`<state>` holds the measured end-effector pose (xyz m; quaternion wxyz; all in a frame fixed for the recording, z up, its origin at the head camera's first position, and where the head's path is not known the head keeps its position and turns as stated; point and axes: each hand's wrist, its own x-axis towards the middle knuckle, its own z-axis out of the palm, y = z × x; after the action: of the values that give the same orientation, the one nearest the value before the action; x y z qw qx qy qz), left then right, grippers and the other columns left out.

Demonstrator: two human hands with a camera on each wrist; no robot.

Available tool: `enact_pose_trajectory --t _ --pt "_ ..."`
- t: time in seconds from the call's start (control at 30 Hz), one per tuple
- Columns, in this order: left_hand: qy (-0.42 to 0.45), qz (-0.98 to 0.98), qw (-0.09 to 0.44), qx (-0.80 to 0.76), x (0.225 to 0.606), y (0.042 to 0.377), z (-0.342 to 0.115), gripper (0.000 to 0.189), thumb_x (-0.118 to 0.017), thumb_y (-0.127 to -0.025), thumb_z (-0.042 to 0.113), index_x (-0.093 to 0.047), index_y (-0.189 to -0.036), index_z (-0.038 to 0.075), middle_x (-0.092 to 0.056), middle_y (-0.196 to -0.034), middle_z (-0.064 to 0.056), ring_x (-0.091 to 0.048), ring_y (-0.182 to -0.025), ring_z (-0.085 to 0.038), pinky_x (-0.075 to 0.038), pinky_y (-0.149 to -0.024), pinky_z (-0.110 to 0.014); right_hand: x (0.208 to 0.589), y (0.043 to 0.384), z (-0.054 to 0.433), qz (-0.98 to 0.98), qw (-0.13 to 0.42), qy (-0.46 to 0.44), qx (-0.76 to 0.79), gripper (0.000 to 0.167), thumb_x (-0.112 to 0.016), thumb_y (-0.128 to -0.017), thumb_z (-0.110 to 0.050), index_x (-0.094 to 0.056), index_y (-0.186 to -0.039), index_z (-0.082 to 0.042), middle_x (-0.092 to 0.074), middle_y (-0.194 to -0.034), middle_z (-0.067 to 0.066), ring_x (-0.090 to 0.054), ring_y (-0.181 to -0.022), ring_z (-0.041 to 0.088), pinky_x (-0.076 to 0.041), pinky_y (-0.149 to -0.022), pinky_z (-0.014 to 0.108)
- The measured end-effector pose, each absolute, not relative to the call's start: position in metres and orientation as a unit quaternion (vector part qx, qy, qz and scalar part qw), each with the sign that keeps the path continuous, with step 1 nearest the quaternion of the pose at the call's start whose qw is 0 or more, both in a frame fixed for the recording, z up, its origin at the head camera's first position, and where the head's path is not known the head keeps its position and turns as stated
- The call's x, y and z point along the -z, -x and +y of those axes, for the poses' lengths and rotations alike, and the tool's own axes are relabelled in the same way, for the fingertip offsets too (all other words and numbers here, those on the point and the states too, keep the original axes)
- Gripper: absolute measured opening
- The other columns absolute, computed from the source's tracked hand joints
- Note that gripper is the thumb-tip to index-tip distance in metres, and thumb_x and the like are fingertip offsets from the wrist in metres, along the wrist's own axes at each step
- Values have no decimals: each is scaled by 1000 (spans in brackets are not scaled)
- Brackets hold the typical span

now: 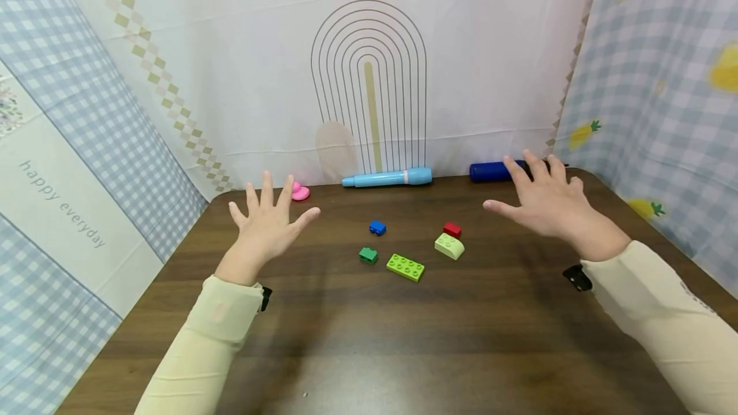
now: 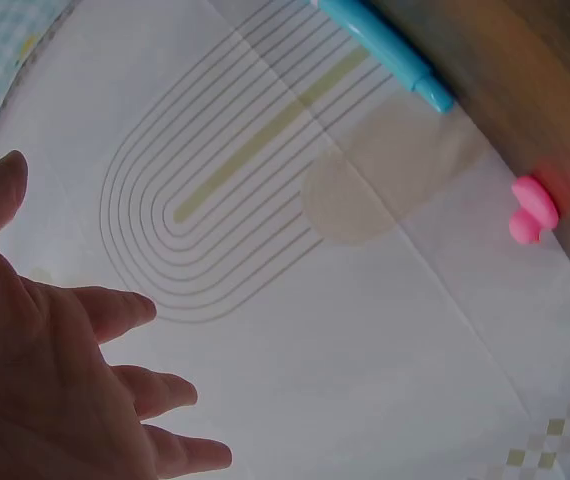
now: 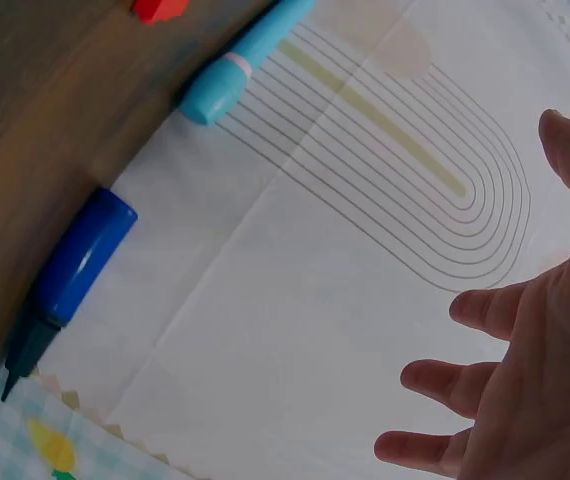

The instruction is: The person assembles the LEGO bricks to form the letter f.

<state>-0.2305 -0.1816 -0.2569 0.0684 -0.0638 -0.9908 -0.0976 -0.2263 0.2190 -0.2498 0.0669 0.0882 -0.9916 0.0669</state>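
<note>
In the head view my left hand [image 1: 265, 230] hovers over the table's left side, fingers spread and holding nothing. Nearest to it is a small pink toy [image 1: 300, 192], partly behind a fingertip. My right hand [image 1: 549, 203] hangs at the right with fingers spread, also holding nothing; behind it lies a blue pump [image 1: 490, 171], partly covered. Between the hands lie several toy bricks: a blue brick [image 1: 377, 228], a dark green brick [image 1: 368, 255], a lime green brick [image 1: 406, 268], a pale green curved brick [image 1: 449, 246] and a red brick [image 1: 452, 230].
A light blue pen-shaped thing [image 1: 387, 178] lies along the back edge of the brown wooden table [image 1: 369, 351]. A white patterned cloth [image 1: 259, 82] hangs right behind it. Checked cloths [image 1: 663, 146] hang at both sides.
</note>
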Motion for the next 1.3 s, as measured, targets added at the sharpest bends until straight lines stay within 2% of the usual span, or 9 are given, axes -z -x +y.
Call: enact_pose_trajectory --t 0.23,0.43,0.77,1.03,1.2,1.3 --pt "71 -990 62 106 266 234 -171 89 -21 -75 74 -3 -141 17 13 -141 -17 21 -122 -39 15 -85 -62 261 232 212 -991 56 -97 -76 97 -27 -72 -76 -10 -140 -10 -4 -140 25 5 -121 50 -5 -80 69" --pt "79 -990 61 102 276 236 -161 90 -20 -74 76 -5 -141 18 9 -142 -16 16 -124 -40 12 -88 -61 271 236 207 -991 46 -96 -77 98 -28 -71 -77 -12 -140 -9 -7 -139 25 2 -121 50 -4 -80 70" --pt "98 -990 47 95 298 243 -133 81 -25 -79 70 -10 -141 20 5 -144 -13 11 -126 -37 6 -89 -62 294 247 197 -990 29 -105 -95 100 -27 -70 -78 -14 -139 -8 -9 -139 25 1 -121 50 -5 -81 69" --pt "91 -989 35 110 313 249 -121 74 -34 -83 60 -12 -141 20 0 -144 -13 2 -127 -39 1 -92 -61 307 255 191 -990 7 -106 -97 94 -31 -74 -73 -17 -138 -5 -13 -137 27 -4 -120 50 -12 -83 67" --pt "83 -988 25 125 323 254 -116 73 -38 -83 58 -14 -141 19 -6 -143 -14 -10 -126 -40 -8 -93 -60 314 262 188 -990 1 -109 -89 92 -32 -76 -71 -19 -137 -3 -16 -135 29 -10 -118 50 -17 -83 65" --pt "77 -988 16 135 329 257 -113 72 -40 -83 57 -16 -140 19 -11 -143 -14 -17 -124 -40 -12 -92 -59 318 267 187 -990 6 -112 -87 86 -37 -80 -64 -21 -136 -2 -20 -133 29 -15 -116 49 -21 -82 64"
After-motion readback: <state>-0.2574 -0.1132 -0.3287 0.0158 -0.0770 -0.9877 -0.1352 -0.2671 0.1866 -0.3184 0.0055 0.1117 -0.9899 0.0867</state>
